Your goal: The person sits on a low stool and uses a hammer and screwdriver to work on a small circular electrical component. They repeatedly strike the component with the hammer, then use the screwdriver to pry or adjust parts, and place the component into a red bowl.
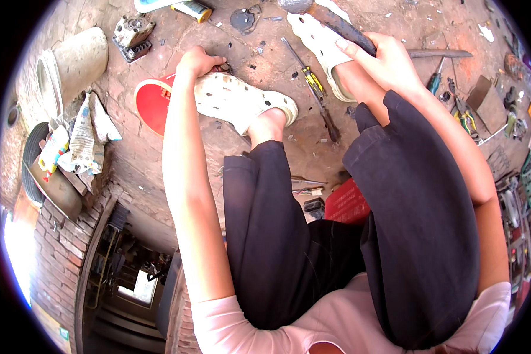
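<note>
My right hand is wrapped round the dark handle of a hammer, its thumb laid along the grip. The hammer's grey head is at the top of the view, above my right white clog. My left hand is low by the toe of my left white clog. Its fingers are curled near a small dark piece, and what they hold is mostly hidden. Beside that forearm a red container lies tipped, partly covered by the arm. Between my feet lies a yellow-and-black screwdriver.
A greasy metal engine part and a whitish bucket stand at the left. Bags are piled near a brick wall. Pliers and loose parts lie at the right. A red box is between my legs.
</note>
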The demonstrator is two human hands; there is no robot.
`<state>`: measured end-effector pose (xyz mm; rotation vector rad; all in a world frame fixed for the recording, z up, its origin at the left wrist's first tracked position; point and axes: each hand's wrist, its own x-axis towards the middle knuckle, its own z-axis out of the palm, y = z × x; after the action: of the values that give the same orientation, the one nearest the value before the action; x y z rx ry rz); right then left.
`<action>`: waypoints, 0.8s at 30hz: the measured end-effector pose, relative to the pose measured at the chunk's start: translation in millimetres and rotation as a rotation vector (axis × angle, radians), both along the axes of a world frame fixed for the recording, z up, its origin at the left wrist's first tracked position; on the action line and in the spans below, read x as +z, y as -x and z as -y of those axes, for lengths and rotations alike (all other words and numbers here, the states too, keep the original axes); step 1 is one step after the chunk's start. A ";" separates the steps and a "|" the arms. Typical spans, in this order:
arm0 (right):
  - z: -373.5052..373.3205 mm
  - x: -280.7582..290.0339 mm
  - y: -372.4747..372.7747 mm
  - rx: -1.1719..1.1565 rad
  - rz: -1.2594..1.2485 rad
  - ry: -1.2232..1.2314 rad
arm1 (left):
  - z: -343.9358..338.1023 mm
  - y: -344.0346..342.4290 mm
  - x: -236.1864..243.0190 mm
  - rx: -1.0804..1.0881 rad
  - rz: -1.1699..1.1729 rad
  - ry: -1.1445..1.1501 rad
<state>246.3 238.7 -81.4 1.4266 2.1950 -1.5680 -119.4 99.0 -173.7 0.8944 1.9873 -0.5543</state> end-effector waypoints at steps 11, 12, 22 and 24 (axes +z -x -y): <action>0.6 -6.0 -3.9 0.005 -0.004 -0.046 | 0.0 -0.6 2.1 0.084 -0.029 -0.023; 0.1 -5.2 -4.2 0.011 0.005 -0.038 | -1.3 -1.8 3.6 0.094 -0.027 -0.016; 1.6 -6.3 -1.6 0.026 -0.003 -0.037 | 12.5 -8.8 14.3 -0.003 -0.137 -0.403; 1.6 -9.3 -4.3 0.028 0.007 -0.043 | 14.5 -14.6 26.4 -0.181 -0.145 -0.784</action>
<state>250.5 237.1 -90.7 1.4048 2.2477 -1.5132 -104.8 84.5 -147.3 1.5458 2.2993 0.1036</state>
